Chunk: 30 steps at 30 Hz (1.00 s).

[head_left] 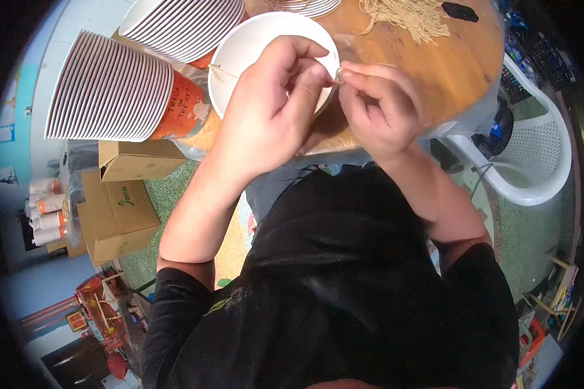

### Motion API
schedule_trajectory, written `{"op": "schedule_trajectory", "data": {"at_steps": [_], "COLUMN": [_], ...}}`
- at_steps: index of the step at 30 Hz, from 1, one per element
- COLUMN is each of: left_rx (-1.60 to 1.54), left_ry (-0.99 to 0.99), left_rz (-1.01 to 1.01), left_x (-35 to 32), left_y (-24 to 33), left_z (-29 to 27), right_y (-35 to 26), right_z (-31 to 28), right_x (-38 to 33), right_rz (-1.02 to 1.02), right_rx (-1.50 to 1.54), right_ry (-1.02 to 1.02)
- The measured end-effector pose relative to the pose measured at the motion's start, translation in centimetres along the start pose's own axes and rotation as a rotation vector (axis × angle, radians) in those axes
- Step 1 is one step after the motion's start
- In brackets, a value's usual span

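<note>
A white-lined paper bucket (240, 48) stands at the table's front edge with its open mouth facing me. Beige cord ends (222, 70) poke out at its left rim. Over the bucket's right side, my left hand (285, 91) is closed, thumb and fingers pinched near a short piece of cord (336, 80). My right hand (379, 100) pinches the same cord between thumb and forefinger, right beside the bucket's rim. The cord is mostly hidden by the fingertips. A loose pile of cut beige cords (412, 18) lies farther back on the table.
Nested orange paper buckets with white rims lie in a stack (110, 91) at the left, with another stack (182, 26) behind. A small black object (461, 11) rests on the wooden table (461, 71). Cardboard boxes (120, 217) sit lower left; a white plastic chair (538, 149) stands right.
</note>
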<state>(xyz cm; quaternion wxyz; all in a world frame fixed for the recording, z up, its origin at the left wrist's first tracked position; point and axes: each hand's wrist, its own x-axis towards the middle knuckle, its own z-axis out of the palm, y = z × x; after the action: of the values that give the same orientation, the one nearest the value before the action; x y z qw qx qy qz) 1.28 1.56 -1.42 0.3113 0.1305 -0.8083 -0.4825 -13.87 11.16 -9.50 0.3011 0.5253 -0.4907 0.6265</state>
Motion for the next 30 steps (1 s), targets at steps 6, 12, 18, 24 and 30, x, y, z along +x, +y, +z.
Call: {"op": "schedule_trajectory", "data": {"at_steps": [6, 12, 18, 24, 30], "left_rx": [0.089, 0.017, -0.048, 0.095, 0.477], "left_ry": [-0.184, -0.270, -0.334, -0.278, -0.187], "left_rz": [-0.150, -0.229, -0.206, -0.217, -0.010], "left_x": [0.8, 1.6, 1.6, 0.9, 0.8], "left_y": [0.2, -0.3, -0.3, -0.1, 0.1], "left_z": [-0.8, -2.0, -2.3, -2.1, -1.9], "right_y": [0.1, 0.8, 0.4, -1.3, -3.5], "right_z": [0.1, -0.2, -0.5, -1.4, -2.1], "right_x": [-0.3, -0.3, -0.3, -0.4, -0.3], "right_rz": [0.008, -0.049, -0.078, 0.050, 0.291], "right_rx": [0.070, 0.115, 0.153, 0.155, 0.320], "right_ry": [0.019, -0.013, -0.006, -0.049, -0.119]}}
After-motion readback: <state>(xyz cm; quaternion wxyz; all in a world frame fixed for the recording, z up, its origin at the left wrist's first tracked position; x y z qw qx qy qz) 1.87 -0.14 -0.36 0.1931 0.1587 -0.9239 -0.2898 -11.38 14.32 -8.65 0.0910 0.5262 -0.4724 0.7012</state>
